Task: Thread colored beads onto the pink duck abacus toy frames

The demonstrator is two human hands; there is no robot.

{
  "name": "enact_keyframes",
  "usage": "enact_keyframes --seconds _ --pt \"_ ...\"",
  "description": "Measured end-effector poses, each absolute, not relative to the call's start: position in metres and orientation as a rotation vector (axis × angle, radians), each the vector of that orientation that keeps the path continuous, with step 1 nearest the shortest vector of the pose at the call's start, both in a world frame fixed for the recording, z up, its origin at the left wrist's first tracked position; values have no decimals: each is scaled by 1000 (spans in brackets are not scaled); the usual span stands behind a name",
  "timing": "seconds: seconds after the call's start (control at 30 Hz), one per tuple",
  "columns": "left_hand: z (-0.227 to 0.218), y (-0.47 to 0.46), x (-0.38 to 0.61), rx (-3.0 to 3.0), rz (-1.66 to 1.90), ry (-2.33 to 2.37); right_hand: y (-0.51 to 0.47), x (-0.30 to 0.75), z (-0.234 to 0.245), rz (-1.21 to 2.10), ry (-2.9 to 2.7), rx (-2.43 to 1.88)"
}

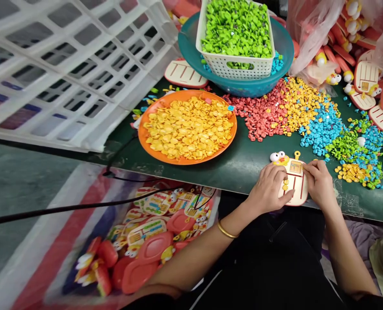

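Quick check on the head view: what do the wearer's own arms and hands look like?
Both the left hand and right hand are ungloved. A thin, gold-coloured bangle circles the left forearm near the wrist; none shows on the right. Both forearms are bare below black sleeves.

cream toy board (296, 190), rounded corners, dark red lines, picture panel (296, 167) near top, bulging-eyed head (279, 158) at upper left, yellow pieces (285, 185) on left side, face up, at green table (252, 159)'s front edge
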State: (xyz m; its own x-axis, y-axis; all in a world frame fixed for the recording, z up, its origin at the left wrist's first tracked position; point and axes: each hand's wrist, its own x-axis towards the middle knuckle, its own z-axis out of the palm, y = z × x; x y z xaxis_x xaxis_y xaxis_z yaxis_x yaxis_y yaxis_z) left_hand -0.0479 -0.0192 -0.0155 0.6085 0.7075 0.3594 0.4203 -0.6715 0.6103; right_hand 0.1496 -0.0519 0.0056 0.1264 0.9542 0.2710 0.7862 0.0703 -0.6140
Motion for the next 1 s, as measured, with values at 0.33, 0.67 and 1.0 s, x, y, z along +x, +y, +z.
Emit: enact_keyframes --seconds 0.33,0.67,1.0 --pt "-14 -15 -45 2370 785 879 -75 126 6 377 -1785 -1663" --pt "-9 -17 -46 2532 639 776 -39 191 -4 71 -1705 -1786" --pt "-14 -20 -46 2402 799 896 -68 150 -9 202 -1711 -1697"
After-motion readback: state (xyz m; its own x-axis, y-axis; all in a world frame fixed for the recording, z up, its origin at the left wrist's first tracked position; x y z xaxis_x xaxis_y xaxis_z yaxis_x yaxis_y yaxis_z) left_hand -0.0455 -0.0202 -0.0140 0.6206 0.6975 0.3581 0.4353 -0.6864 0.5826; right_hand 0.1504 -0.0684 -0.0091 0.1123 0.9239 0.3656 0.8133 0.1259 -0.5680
